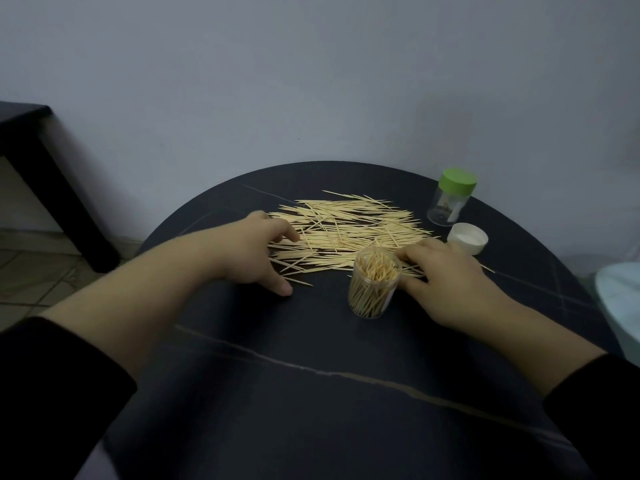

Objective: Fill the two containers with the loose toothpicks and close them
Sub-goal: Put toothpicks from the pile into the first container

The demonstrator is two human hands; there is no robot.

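A wide pile of loose toothpicks (349, 230) lies across the far half of the round dark table (311, 393). In front of it stands an open clear container (374, 282), packed with upright toothpicks. My left hand (256, 251) lies at the pile's left edge, fingers curved down onto the toothpicks and thumb on the table. On the pile's right end rests my right hand (446, 275), just beside the open container, its fingertips on the toothpicks. A second clear container with a green lid (450, 197) stands closed at the far right. A white lid (467, 238) lies in front of it.
A grey wall rises right behind the table. A dark side table (41, 168) stands at the left over a tiled floor. Something pale blue (620, 299) shows past the table's right edge.
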